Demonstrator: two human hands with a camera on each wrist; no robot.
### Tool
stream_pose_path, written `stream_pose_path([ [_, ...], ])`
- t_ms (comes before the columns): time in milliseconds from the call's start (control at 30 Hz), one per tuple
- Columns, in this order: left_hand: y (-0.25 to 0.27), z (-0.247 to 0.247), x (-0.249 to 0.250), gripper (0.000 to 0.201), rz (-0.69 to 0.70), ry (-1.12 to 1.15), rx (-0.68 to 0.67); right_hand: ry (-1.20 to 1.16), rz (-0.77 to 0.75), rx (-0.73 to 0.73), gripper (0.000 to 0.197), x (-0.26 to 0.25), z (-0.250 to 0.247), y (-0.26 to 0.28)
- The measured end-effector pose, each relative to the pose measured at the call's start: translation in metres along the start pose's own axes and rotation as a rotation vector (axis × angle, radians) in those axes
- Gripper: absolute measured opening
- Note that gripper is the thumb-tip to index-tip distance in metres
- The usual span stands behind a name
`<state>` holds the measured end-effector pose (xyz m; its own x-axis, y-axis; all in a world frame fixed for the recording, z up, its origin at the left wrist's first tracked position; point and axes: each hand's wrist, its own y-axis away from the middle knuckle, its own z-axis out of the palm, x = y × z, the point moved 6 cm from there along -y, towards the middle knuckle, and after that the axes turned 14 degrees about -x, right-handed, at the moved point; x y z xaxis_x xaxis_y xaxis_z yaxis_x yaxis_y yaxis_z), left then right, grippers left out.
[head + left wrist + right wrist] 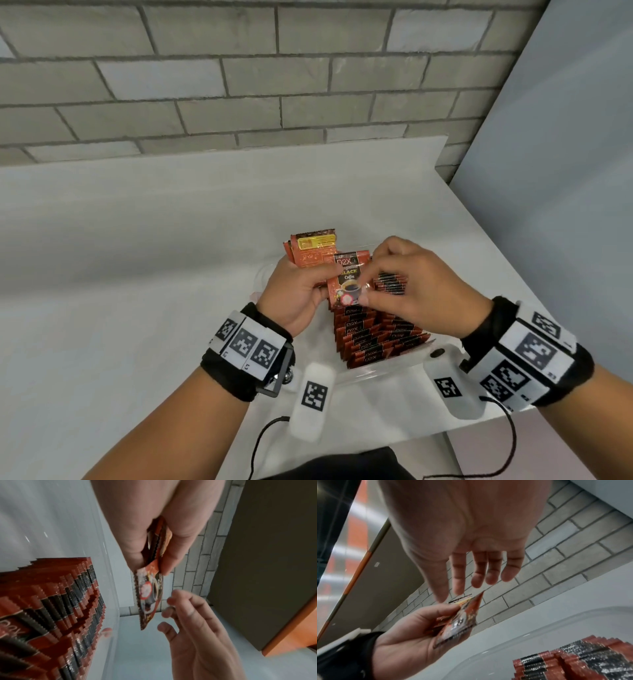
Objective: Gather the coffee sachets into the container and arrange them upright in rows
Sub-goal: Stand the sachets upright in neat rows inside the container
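Note:
My left hand (301,287) grips a small fan of orange-and-black coffee sachets (346,277) and holds them upright above the far end of the clear container (380,371). The held sachets (149,595) stick out past the thumb of my left hand (154,547). My right hand (404,284) hovers beside the front sachet with its fingers (477,574) extended and loose; the wrist views show a small gap to the held sachets (462,619). Rows of sachets (370,339) stand upright, tightly packed, in the container; the same rows (60,608) fill its near part.
The container sits on a white counter (137,257) below a grey brick wall (239,85). A pale grey panel (565,171) bounds the right side. Two white tagged blocks (313,397) with black cables lie at the counter's front edge.

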<state>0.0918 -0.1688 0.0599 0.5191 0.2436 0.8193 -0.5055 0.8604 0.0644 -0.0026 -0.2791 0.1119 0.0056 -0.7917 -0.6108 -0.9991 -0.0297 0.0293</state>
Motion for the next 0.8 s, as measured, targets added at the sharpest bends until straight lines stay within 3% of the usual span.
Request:
stream_pose_path([
  [67, 0.0, 0.004, -0.001, 0.027, -0.001, -0.025, -0.019, 0.025, 0.03, 0.06, 0.026, 0.0, -0.008, -0.002],
  [167, 0.001, 0.012, -0.005, 0.029, -0.02, -0.053, -0.066, 0.039, 0.135, -0.022, 0.042, 0.003, -0.005, -0.006],
  [367, 0.004, 0.0, -0.008, 0.012, -0.05, -0.095, -0.011, -0.098, 0.237, -0.215, 0.017, 0.023, -0.009, 0.013],
  [500, 0.007, -0.012, -0.012, 0.019, -0.086, -0.1, 0.013, -0.018, 0.303, -0.359, 0.019, 0.042, -0.003, 0.033],
  [800, 0.011, -0.013, -0.02, 0.013, -0.153, -0.124, -0.019, 0.042, 0.331, -0.56, 0.022, 0.063, 0.014, 0.043],
])
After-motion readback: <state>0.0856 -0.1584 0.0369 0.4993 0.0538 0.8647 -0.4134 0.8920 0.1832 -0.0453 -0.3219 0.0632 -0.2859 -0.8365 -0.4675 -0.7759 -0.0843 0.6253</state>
